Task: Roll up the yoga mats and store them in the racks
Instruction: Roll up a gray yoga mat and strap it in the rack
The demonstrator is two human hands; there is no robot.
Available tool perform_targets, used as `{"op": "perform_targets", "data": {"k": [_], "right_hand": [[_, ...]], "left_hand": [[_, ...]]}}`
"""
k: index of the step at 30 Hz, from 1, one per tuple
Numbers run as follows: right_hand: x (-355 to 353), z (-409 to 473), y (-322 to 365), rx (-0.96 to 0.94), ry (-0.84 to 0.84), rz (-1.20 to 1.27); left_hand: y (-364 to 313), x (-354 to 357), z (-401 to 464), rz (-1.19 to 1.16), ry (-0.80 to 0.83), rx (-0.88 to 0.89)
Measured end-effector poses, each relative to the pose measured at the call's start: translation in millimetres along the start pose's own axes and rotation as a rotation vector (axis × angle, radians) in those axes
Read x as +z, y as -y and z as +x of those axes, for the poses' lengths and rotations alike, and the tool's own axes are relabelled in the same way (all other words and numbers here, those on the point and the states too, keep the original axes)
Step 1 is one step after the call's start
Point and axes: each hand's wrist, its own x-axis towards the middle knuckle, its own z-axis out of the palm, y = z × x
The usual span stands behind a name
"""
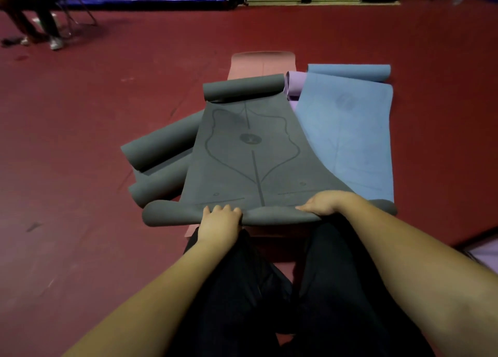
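Both your hands, left hand (219, 223) and right hand (322, 203), grip the top grey mat's (250, 154) rolled edge; two more grey rolls (159, 152) at nine o'clock, one blue mat (347, 130) at two.

Patterned mat (250, 154) atop pile; 2 rolled mats (161, 146) left, flat mat (350, 135) right.

The person has bare forearms and wears dark trousers (336, 289).
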Motion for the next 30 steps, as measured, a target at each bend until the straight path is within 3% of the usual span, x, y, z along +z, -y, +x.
{"op": "perform_targets", "data": {"k": [3, 6, 8, 14, 18, 24, 26, 30], "right_hand": [[19.4, 5.5, -8.2, -0.011, -0.244, 0.041], [43.9, -5.1, -24.2, -0.169, -0.66, 0.116], [54.2, -11.6, -33.5, -0.263, -0.786, 0.157], [52.0, -12.8, -44.3, -0.302, -0.775, -0.018], [44.1, -8.9, -45.6, -0.294, -0.915, -0.162], [37.8, -25.0, -42.6, -0.439, -1.176, -0.314], [40.0, -37.7, -37.7, -0.451, -1.119, -0.322], [56.0, -53.5, -26.7, -0.306, -0.748, -0.192]], "left_hand": [[4.5, -2.0, 1.9, -0.06, -0.027, 0.015], [10.8, -7.8, 1.8, -0.071, -0.026, 0.043], [13.9, -12.8, 6.8, -0.069, -0.004, 0.07], [15.8, -33.5, 26.8, -0.206, 0.095, 0.082], [20.5, -50.8, 27.2, -0.289, 0.084, 0.087], [32.5, -71.2, 7.3, -0.336, 0.04, 0.127], [39.9, -66.1, -1.9, -0.392, 0.094, 0.123], [40.2, -43.3, -20.8, -0.44, 0.219, 0.145]]}}
